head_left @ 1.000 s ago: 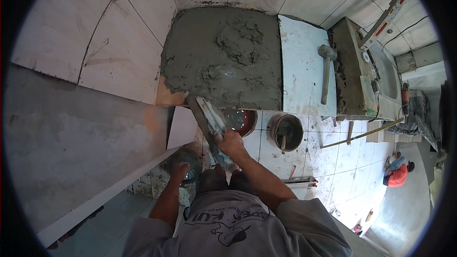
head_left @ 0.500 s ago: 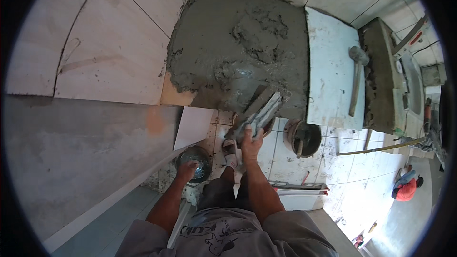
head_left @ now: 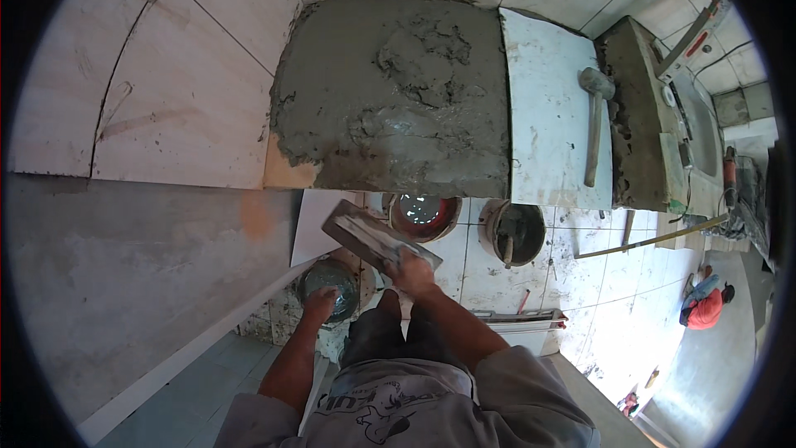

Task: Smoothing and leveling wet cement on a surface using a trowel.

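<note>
A flat rectangular plastering float (head_left: 373, 241), smeared with wet mortar, is gripped in my right hand (head_left: 413, 272). It slants over the floor, apart from the mortar and just left of a reddish bucket (head_left: 424, 214) with shiny liquid. My left hand (head_left: 320, 304) is over the near-left part of a dark bucket of water (head_left: 342, 270). Its fingers look curled together, but what they hold, if anything, I cannot make out. Beyond the float, a bed of wet grey mortar (head_left: 332, 58) covers the counter, smooth at the left and lumpy toward the middle.
A white tile (head_left: 543, 116) lies right of the mortar, with a mallet (head_left: 595, 124) on it. Another bucket (head_left: 521, 236) with a handled tool stands on the tiled floor. A tile cutter (head_left: 522, 319) lies nearer me. A person in red (head_left: 705, 307) is far right.
My right hand has drawn the float back from the mortar's front edge and swung it leftward, uncovering the reddish bucket. My left hand stays at the water bucket. The view has shifted slightly.
</note>
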The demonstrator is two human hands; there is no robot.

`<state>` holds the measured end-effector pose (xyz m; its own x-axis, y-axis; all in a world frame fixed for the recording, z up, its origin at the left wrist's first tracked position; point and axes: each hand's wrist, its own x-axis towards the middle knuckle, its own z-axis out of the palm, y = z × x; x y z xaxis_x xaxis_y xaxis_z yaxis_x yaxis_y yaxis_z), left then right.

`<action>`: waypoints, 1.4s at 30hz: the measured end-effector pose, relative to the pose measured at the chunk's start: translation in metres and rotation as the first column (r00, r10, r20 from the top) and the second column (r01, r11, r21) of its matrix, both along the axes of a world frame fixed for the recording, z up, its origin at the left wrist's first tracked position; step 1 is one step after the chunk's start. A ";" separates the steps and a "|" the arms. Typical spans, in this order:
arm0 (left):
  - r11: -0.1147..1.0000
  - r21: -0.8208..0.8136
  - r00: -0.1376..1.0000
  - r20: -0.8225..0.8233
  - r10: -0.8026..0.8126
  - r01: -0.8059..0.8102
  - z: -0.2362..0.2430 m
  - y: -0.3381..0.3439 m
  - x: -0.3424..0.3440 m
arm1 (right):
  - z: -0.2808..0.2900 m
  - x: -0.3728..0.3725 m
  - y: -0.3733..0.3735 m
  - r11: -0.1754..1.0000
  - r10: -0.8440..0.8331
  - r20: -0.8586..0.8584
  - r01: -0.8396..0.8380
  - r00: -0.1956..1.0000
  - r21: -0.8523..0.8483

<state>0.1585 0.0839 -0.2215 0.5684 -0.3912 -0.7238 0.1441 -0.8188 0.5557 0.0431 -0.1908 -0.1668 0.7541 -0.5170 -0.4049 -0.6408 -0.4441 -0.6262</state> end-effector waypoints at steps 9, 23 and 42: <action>0.989 0.046 0.989 0.039 -0.144 0.142 0.015 -0.040 -0.010 | 0.049 -0.084 -0.082 0.978 -0.039 0.010 0.040 0.999 -0.206; 0.995 0.088 0.999 -0.013 0.045 -0.043 0.017 -0.009 -0.041 | 0.016 -0.016 -0.133 0.977 -0.063 0.325 0.125 0.944 -0.173; 0.990 -0.072 0.976 0.172 0.133 -0.122 0.026 -0.030 -0.037 | 0.193 0.068 -0.148 0.894 0.348 -0.067 -0.352 0.935 -0.278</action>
<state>0.1211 0.0537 -0.1954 0.7326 -0.3479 -0.5851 0.1404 -0.7638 0.6300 0.1114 -0.3388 0.0258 0.9023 -0.3145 -0.2948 -0.4197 -0.7971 -0.4342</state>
